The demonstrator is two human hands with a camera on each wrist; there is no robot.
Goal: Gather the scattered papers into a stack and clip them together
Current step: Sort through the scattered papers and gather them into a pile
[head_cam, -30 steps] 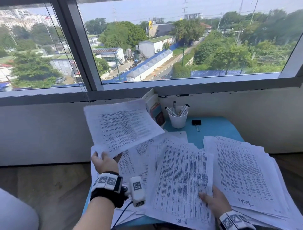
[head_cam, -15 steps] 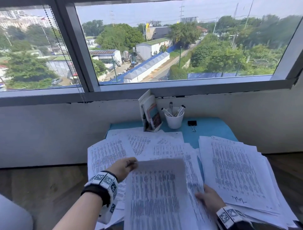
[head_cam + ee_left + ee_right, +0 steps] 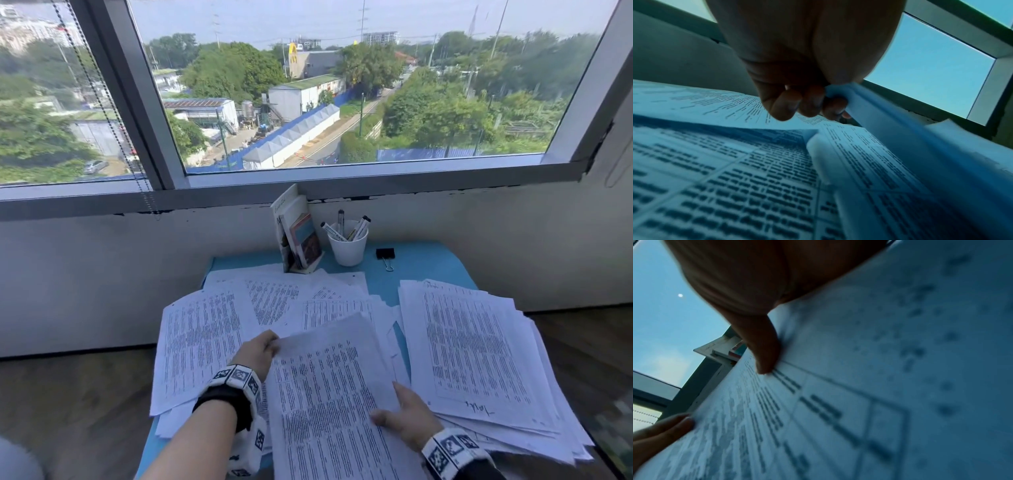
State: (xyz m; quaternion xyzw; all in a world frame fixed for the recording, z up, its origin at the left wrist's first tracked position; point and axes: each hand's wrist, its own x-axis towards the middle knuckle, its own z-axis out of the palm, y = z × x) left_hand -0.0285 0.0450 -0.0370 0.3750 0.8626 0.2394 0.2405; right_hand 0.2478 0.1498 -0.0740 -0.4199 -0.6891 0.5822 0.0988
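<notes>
Printed papers lie scattered over a small blue table [image 3: 428, 263]. My left hand [image 3: 258, 349] pinches the upper left edge of the centre sheets [image 3: 329, 394]; in the left wrist view its curled fingers [image 3: 813, 104] clamp that paper edge [image 3: 890, 129]. My right hand [image 3: 404, 418] holds the same sheets at their right edge. Its thumb [image 3: 764, 353] lies on the printed face [image 3: 818, 418], and its other fingers are hidden. A thick pile of papers [image 3: 479, 359] lies at the right and loose sheets [image 3: 202, 342] at the left. A black binder clip [image 3: 385, 255] sits at the back of the table, untouched.
A white cup of pens [image 3: 347, 246] and a stand of booklets [image 3: 298, 236] are at the table's back edge, under the window sill. The right pile overhangs the table's right edge. Wooden floor shows on both sides.
My left hand has brought the sheet it held up in the air down onto the centre sheets and now grips their top left edge. My right hand has stayed at their right edge.
</notes>
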